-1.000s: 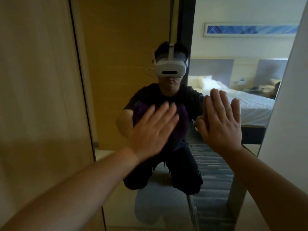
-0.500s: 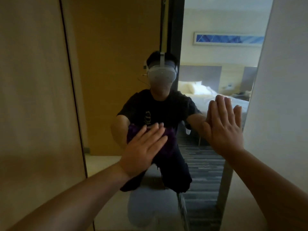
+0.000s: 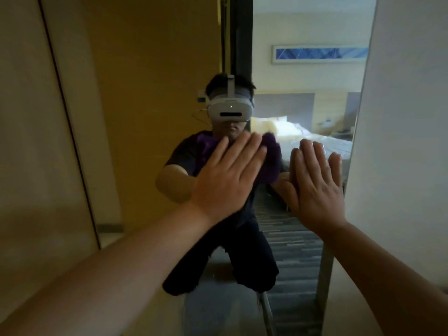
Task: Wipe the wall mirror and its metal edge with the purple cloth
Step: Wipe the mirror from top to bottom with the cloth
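Observation:
The tall wall mirror (image 3: 150, 98) fills the middle of the view, its dark metal edge (image 3: 70, 132) running down the left side. My left hand (image 3: 228, 178) lies flat with straight fingers on the purple cloth (image 3: 272, 156), pressing it against the glass at chest height. The cloth shows only as fluffy purple bits past my fingertips and to their right. My right hand (image 3: 315, 185) rests flat on the glass near the mirror's right edge, fingers straight, holding nothing.
A beige wall panel (image 3: 29, 141) stands left of the mirror and a pale wall (image 3: 407, 141) right of it. The glass reflects a person kneeling with a headset, a bed and a striped carpet.
My left hand has slid the cloth up and to the right on the glass, closer to my right hand. My right hand has stayed flat near the right edge.

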`<control>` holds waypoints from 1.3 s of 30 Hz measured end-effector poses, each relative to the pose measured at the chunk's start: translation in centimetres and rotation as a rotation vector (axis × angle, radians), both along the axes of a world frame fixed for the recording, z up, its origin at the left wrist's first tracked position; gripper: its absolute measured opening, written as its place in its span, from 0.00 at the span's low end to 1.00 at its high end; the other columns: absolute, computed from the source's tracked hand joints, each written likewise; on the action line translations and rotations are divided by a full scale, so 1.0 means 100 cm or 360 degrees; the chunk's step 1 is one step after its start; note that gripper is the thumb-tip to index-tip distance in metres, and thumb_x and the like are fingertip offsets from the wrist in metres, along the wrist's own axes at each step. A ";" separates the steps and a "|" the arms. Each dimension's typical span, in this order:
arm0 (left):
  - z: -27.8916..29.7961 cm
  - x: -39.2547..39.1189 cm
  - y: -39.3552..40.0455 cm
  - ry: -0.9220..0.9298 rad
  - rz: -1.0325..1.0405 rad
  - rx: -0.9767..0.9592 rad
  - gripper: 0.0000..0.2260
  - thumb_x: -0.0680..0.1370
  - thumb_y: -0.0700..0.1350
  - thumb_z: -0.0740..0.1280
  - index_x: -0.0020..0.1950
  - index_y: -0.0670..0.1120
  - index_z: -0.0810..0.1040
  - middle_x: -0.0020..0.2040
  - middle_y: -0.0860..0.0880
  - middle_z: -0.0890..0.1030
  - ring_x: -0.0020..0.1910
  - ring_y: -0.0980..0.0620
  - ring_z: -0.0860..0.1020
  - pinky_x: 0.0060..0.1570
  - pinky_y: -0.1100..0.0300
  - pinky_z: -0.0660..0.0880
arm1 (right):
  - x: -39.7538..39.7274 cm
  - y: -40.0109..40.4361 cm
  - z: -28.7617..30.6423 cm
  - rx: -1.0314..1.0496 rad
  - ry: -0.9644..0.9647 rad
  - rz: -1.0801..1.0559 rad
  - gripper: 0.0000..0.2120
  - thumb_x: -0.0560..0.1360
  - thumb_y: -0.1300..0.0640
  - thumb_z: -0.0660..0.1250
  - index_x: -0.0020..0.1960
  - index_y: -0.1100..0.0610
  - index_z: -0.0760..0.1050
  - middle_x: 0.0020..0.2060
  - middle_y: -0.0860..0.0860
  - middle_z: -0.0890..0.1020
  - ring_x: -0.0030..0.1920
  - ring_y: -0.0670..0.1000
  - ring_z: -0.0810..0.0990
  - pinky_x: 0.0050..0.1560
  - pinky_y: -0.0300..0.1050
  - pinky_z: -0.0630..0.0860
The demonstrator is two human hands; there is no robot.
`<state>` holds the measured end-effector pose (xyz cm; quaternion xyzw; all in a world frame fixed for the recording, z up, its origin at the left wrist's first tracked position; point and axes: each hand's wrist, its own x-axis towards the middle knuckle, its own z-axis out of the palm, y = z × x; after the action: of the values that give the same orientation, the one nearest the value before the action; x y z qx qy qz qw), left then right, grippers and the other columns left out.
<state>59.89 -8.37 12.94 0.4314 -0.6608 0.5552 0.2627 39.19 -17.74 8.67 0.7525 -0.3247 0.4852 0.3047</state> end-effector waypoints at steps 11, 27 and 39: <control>-0.169 0.006 0.020 -0.0066 0.0106 0.0345 0.21 0.85 0.41 0.47 0.77 0.43 0.65 0.77 0.42 0.64 0.77 0.43 0.60 0.74 0.43 0.58 | -0.045 0.018 -0.030 0.0390 0.0070 -0.0150 0.32 0.84 0.43 0.48 0.80 0.54 0.39 0.80 0.53 0.40 0.80 0.55 0.38 0.78 0.63 0.43; 0.086 -0.058 -0.029 0.0267 -0.0199 -0.0123 0.25 0.79 0.35 0.66 0.76 0.39 0.65 0.76 0.38 0.65 0.76 0.39 0.62 0.76 0.42 0.56 | -0.055 0.012 -0.038 0.0495 0.0246 -0.0330 0.31 0.84 0.43 0.45 0.80 0.58 0.44 0.79 0.55 0.42 0.80 0.57 0.39 0.78 0.64 0.45; -0.010 -0.065 -0.035 -0.0002 -0.0052 -0.0048 0.20 0.85 0.43 0.56 0.77 0.41 0.65 0.77 0.40 0.64 0.77 0.41 0.61 0.74 0.42 0.61 | -0.056 -0.001 -0.043 0.0243 0.0100 -0.0152 0.31 0.83 0.46 0.54 0.79 0.59 0.48 0.80 0.56 0.49 0.80 0.57 0.46 0.78 0.64 0.46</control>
<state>53.35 -11.82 11.97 0.4162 -0.6596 0.5610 0.2776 33.58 -17.80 4.34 0.7721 -0.3866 0.4200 0.2793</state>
